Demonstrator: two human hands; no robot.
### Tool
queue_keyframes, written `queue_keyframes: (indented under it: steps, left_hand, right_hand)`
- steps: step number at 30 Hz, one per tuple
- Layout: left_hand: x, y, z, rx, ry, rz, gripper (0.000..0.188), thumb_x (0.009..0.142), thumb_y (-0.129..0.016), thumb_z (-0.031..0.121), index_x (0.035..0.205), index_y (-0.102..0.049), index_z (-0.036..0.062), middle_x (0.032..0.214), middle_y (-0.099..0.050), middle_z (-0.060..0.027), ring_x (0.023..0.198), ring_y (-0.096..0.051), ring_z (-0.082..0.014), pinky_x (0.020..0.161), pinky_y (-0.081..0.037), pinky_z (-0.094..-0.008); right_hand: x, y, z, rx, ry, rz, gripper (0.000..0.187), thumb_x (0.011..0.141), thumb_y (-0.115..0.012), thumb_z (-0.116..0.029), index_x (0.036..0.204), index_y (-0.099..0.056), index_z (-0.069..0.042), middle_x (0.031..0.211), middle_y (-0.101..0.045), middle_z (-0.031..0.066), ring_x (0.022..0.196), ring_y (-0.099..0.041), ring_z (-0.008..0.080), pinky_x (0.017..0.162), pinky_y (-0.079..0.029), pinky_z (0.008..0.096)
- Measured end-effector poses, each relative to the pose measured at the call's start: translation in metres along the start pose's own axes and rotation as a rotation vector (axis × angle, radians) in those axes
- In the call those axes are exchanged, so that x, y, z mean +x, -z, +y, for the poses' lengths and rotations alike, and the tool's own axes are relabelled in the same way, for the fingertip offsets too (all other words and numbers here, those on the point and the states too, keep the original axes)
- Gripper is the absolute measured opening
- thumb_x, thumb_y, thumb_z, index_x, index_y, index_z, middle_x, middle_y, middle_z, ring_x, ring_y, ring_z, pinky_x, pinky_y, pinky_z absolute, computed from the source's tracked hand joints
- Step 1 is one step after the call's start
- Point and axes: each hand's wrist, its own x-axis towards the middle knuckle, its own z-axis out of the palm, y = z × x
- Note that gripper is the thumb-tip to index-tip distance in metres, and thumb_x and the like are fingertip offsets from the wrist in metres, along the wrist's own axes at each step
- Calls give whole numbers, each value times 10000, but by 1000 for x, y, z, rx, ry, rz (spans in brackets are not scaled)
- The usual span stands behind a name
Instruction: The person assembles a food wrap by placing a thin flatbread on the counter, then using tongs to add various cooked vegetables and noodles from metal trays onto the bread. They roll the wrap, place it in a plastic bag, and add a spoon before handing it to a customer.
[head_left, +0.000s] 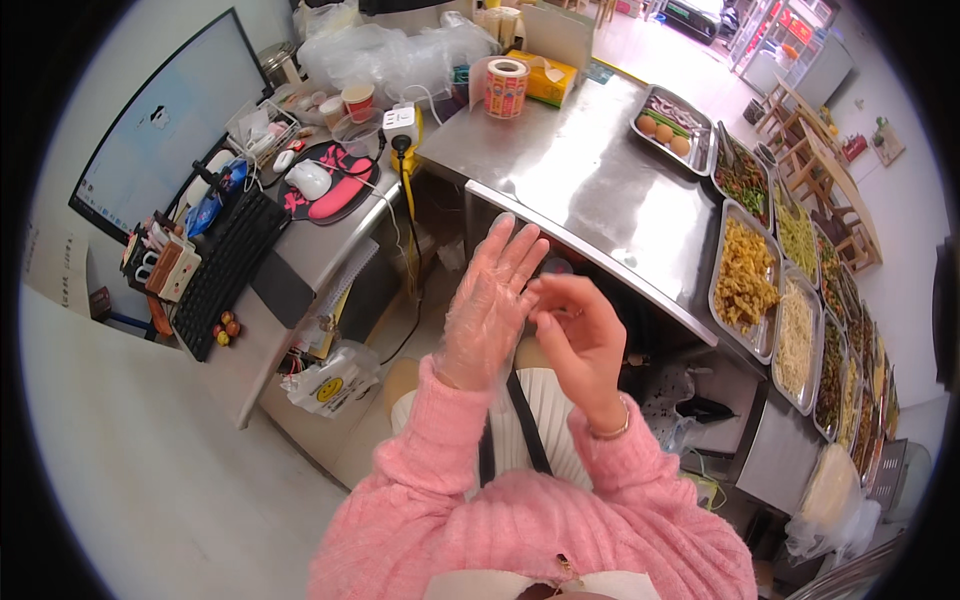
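My left hand (485, 310) wears a thin, clear plastic glove (468, 335) that reaches to the wrist near the pink cuff. Its fingers are stretched out, and nothing lies in its palm. Bare, with a thin bracelet (612, 422) at the wrist, my right hand (582, 345) is beside it. The right fingers are bent, their tips closed at the glove's edge by the left little finger. Both hands are raised over my lap, in front of the steel counter (560, 190).
Metal trays of food (745, 275) line the right side. A tray with eggs (680, 145) stands at the counter's far right. A label roll (506, 88) stands at the back. On the left desk are a monitor (165, 120), keyboard (232, 270) and mouse (309, 180); a cable (412, 230) hangs between.
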Motion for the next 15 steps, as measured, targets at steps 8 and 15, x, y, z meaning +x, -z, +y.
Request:
queue_keyframes:
  steps: [8,15]
  left_hand:
    - [10,-20,1,26,134,-43,900,950,-691,506,1618,-260,86,1595,-400,-171,1432,-437,-299,1167,-371,-447]
    - [10,-34,6,169,129,-41,672,926,-781,328,1459,-466,67,1450,-542,-110,1331,-534,-224,1120,-426,-390]
  right_hand:
    - [37,30,3,-230,93,-172,530,837,-751,59,1348,-635,-19,1139,-724,101,804,-672,138,719,-538,265]
    - [42,47,-15,-408,326,-121,182,831,-779,21,1005,-752,-22,909,-708,87,728,-678,209,634,-536,287]
